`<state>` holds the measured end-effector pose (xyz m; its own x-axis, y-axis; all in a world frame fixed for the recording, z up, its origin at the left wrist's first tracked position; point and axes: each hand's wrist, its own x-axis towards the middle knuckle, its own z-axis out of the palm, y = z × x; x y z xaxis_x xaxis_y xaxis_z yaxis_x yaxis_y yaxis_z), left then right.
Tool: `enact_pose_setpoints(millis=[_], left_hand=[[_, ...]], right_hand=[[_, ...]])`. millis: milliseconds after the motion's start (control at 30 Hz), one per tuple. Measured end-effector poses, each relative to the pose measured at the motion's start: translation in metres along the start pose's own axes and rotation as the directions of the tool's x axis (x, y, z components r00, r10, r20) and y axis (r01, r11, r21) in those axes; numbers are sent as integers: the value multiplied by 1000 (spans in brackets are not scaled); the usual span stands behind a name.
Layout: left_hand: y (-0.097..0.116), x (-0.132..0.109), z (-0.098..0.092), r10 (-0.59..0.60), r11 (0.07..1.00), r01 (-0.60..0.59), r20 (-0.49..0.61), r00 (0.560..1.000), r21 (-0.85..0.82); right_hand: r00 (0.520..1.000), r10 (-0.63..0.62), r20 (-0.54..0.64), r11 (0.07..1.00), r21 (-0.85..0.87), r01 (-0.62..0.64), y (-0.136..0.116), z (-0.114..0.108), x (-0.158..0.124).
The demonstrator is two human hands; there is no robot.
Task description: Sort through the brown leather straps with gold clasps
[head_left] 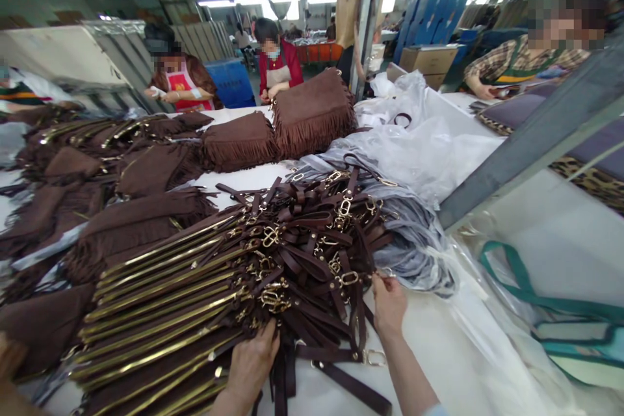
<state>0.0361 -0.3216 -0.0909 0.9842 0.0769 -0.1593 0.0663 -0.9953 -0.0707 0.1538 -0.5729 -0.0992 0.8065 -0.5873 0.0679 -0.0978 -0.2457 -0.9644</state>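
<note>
Several dark brown bags (170, 312) lie in a row with their gold zippers facing up. Dark brown leather straps (312, 260) with gold clasps are heaped at the bags' right ends. At the near edge of this heap, my left hand (253, 357) has its fingers closed by the bag ends and a gold clasp; what they grip is hidden. My right hand (389, 305) pinches a strap at the heap's right side, close to a gold ring. One loose strap (351, 387) rests on the white table (424, 338) between my forearms.
Grey plastic-wrapped straps (414, 240) and clear plastic sheeting (414, 136) lie behind my right hand. A slanted metal post (531, 136) crosses the right side. Fringed brown bags (312, 110) are stacked farther back. Another person's hand (10, 354) shows at the left edge; several people work around the table.
</note>
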Motion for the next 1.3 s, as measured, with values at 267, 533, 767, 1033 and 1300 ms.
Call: enact_pose_setpoints(millis=[267, 533, 767, 1033, 1300], left_hand=[[0, 0, 2, -3, 999, 2, -29, 1000, -36], [1, 1, 6, 18, 998, -22, -61, 998, -63], [2, 0, 7, 32, 995, -40, -93, 995, -90], [5, 0, 4, 21, 993, -29, -69, 997, -111], [4, 1, 2, 5, 991, -10, -39, 999, -135]], right_hand=[[939, -344, 17, 939, 19, 343, -83, -72, -3], [657, -75, 750, 962, 228, -150, -110, -47, -56], [349, 119, 930, 678, 181, -713, -111, -30, -86], [308, 95, 947, 790, 117, -602, -100, -25, -91], [335, 83, 939, 983, -23, -181, -77, -11, -106]])
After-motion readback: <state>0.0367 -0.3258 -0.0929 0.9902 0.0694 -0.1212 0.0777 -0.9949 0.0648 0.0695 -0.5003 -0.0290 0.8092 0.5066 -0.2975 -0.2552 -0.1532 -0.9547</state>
